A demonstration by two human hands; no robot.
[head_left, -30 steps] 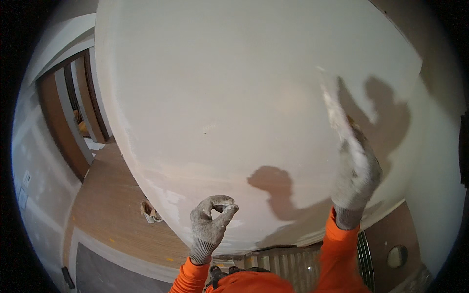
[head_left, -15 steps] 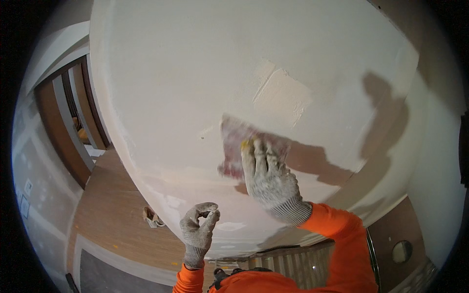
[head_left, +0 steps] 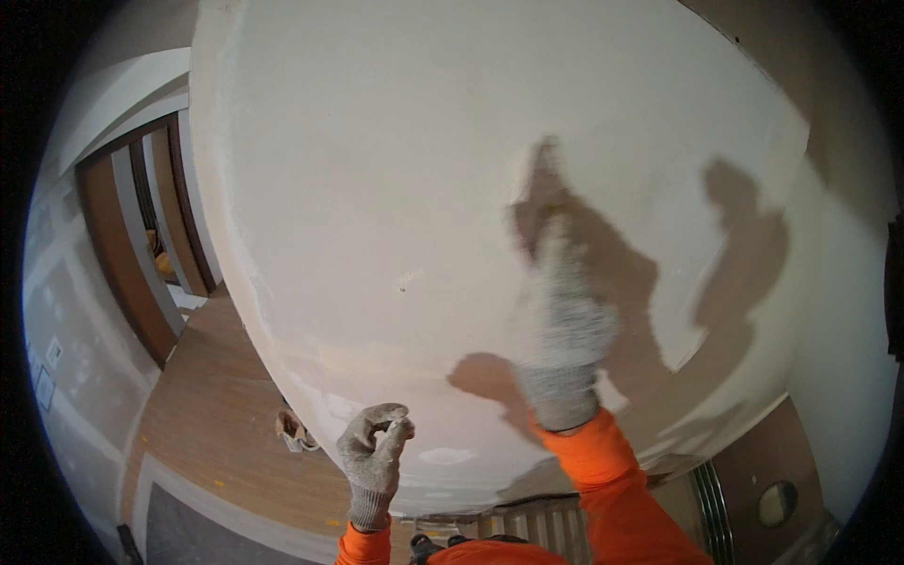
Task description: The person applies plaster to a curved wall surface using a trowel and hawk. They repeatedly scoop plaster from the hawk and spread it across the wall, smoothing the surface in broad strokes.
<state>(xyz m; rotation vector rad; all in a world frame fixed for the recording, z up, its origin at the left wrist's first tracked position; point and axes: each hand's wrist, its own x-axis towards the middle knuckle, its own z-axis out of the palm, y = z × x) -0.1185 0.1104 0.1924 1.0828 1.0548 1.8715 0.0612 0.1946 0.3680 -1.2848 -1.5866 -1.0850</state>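
My right hand [head_left: 565, 301], in a plaster-marked grey glove with an orange sleeve, is blurred over the pale plastered surface [head_left: 377, 160]. It grips a reddish flat trowel [head_left: 541, 184], also blurred, which is against or very close to that surface, its shadow to the right. At lower left, my gloved left hand [head_left: 375, 447] is curled into a pinch, thumb to forefinger, just in front of the surface; anything between the fingertips is too small to make out. A small dark spot [head_left: 402, 289] marks the plaster.
A doorway [head_left: 141, 226] and patched side wall [head_left: 75, 301] stand at left, by a wooden floor [head_left: 207, 395] with a grey bordered area [head_left: 207, 518]. A crumpled bundle [head_left: 294, 428] lies by the panel's edge. At lower right are metal rails [head_left: 716, 508] and a brown panel with a round opening [head_left: 777, 504].
My right hand swept the trowel from right down-left, then back up toward the middle. The thick filler patch seen half a second ago looks flattened. My left hand has drifted slightly down-left.
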